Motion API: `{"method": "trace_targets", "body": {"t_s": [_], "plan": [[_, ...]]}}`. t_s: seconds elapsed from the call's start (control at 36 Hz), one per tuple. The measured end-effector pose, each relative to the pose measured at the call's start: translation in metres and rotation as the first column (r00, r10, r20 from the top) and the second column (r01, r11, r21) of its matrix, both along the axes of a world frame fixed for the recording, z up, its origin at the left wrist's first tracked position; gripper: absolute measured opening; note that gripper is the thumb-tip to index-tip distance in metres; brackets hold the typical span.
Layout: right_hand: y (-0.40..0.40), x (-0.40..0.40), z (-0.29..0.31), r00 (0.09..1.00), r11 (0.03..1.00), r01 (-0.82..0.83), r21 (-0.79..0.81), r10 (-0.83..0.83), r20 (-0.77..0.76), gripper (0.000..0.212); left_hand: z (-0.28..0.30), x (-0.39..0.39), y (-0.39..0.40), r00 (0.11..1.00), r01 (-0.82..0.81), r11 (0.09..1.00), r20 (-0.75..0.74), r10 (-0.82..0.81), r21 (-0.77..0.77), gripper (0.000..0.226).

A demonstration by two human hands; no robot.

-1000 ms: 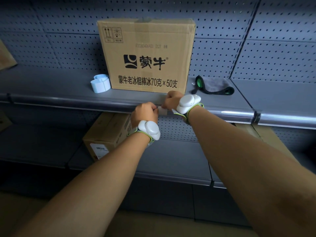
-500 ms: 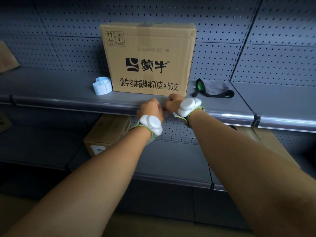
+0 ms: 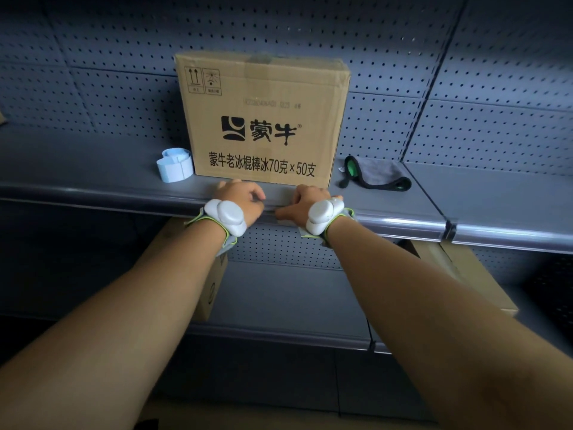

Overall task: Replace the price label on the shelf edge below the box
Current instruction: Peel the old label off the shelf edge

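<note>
**Hands at the shelf edge below the box**

Grey pegboard backs a grey shelf [image 3: 93, 178] bearing a closed cardboard box [image 3: 263, 119]; its contents are hidden. Beside it lie a roll of pale blue labels [image 3: 174, 166] and a dark cloth [image 3: 378, 175]. Left hand [image 3: 240, 198] and right hand [image 3: 310, 201], fingers curled, rest on the shelf edge [image 3: 273, 209] just below the box. The price label is hidden; whether either hand pinches it cannot be told.
</note>
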State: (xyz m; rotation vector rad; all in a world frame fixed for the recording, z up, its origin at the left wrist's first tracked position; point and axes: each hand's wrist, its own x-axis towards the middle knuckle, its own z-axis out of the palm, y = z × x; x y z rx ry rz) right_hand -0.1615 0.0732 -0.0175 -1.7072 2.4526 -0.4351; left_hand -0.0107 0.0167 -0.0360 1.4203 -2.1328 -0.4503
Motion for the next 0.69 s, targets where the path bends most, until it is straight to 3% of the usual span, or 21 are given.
{"method": "trace_targets", "body": {"t_s": [0.11,0.47,0.69], "plan": [[-0.002,0.002,0.000,1.000,0.999,0.017,0.037,-0.017,-0.002,0.049,-0.012,0.002,-0.004,0.999,-0.003,0.999,0.034,0.004,-0.045,0.006],[-0.002,0.000,-0.005,0.998,0.998,-0.058,0.013,0.058,-0.015,0.045,-0.014,0.000,-0.009,0.999,-0.006,0.998,0.047,0.009,-0.068,0.009],[-0.006,0.008,-0.004,0.999,0.999,0.001,0.035,0.000,-0.042,0.045,-0.006,0.002,-0.008,0.995,0.011,1.000,0.094,-0.010,-0.018,0.008]]}}
